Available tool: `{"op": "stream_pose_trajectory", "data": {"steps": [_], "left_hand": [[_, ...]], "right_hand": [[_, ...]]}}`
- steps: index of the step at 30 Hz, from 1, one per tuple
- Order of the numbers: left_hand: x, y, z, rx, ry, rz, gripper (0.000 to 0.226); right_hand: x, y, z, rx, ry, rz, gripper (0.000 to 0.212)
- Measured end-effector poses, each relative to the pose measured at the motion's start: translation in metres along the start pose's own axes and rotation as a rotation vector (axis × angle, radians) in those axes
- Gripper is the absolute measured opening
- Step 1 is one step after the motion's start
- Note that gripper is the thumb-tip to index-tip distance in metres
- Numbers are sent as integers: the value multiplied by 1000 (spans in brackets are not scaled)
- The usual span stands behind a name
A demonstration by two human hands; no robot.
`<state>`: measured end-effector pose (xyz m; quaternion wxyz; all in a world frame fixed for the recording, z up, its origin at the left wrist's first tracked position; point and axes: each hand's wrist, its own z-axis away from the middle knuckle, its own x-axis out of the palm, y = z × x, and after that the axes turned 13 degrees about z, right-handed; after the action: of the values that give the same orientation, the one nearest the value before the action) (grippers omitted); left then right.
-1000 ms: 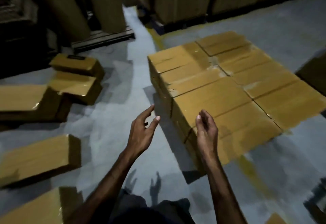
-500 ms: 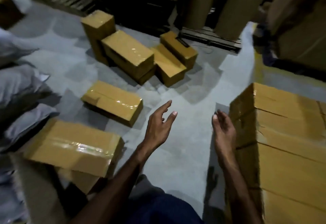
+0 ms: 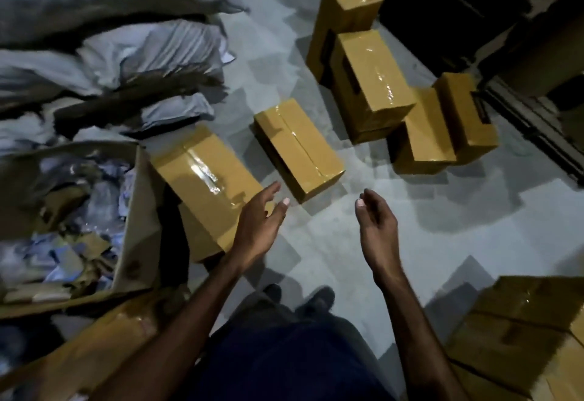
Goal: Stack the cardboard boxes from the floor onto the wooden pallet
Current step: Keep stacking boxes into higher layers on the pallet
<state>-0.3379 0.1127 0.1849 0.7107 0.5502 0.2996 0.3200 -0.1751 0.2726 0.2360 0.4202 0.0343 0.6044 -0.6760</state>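
Bare fingers, loosely spread and holding nothing: the left hand reaches forward with its thumb apart from the fingers, hovering over the near corner of the taped box lying closest to the person. The right hand hangs beside it over bare grey floor, fingers gently curled, also empty.

Just beyond the fingertips a second box lies flat on the floor, tape shining along its seam. Farther off, a cluster of boxes lean on one another, with two smaller ones at its right.

At the lower right, the stacked boxes sit packed edge to edge; whatever is beneath them is hidden. To the left stands an open carton of scraps and grey sacks.
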Motion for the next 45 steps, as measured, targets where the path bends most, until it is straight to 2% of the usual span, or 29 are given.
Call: {"op": "stream_pose_trajectory", "data": {"steps": [3, 7, 10, 19, 25, 30, 33, 36, 38, 41, 42, 45], "left_hand": [[-20, -12, 8, -38, 120, 35, 61], [-37, -22, 10, -95, 285, 42, 51], [-48, -32, 7, -165, 391, 58, 54], [-97, -130, -51, -436, 461, 97, 52], [-141, -235, -109, -633, 396, 84, 64], [-162, -309, -154, -690, 541, 80, 60], [-175, -354, -178, -786, 604, 120, 74], [-185, -386, -199, -766, 609, 202, 77], [-189, -403, -213, -752, 628, 279, 90], [-192, -438, -221, -807, 656, 451, 128], [-192, -440, -219, -825, 661, 495, 131], [-185, -386, -207, -765, 602, 545, 99]], "right_hand": [[24, -12, -19, -60, -108, 27, 46], [54, -20, -48, -103, -253, 52, 45], [78, -21, -72, -101, -336, 92, 49], [179, 7, -150, -55, -451, 379, 52], [279, 56, -197, 33, -479, 509, 49], [373, 100, -243, 105, -536, 551, 53], [423, 129, -278, 97, -577, 594, 60], [465, 168, -323, 112, -589, 587, 81], [486, 180, -335, 143, -621, 516, 71], [494, 158, -313, 126, -652, 523, 43], [490, 154, -305, 139, -649, 521, 39], [457, 143, -281, 159, -608, 488, 30]]}}
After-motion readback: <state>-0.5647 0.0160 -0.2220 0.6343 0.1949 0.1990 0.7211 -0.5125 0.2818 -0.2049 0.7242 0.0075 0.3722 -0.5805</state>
